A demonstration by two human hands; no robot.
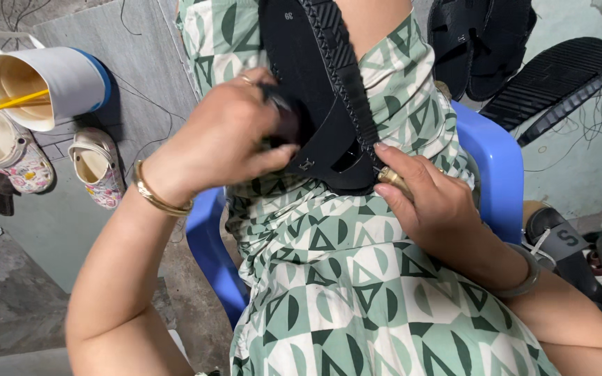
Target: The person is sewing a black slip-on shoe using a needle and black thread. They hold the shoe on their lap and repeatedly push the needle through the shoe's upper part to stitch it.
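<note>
A black sandal [318, 83] with a braided edge and a small metal buckle rests on my lap, over green patterned fabric. My left hand [224, 143], with a gold bangle at the wrist, grips the sandal's strap near the buckle. My right hand [430, 202] holds a small brass-coloured tool [390, 177] whose tip touches the sandal's lower edge. The tool's far end is hidden in my fingers.
I sit on a blue plastic chair [499, 167]. A white bucket [50, 83] with a yellow stick stands at left beside two floral clogs [99, 167]. Black sandals and soles [552, 76] lie at the upper right, more footwear [573, 244] at the right edge.
</note>
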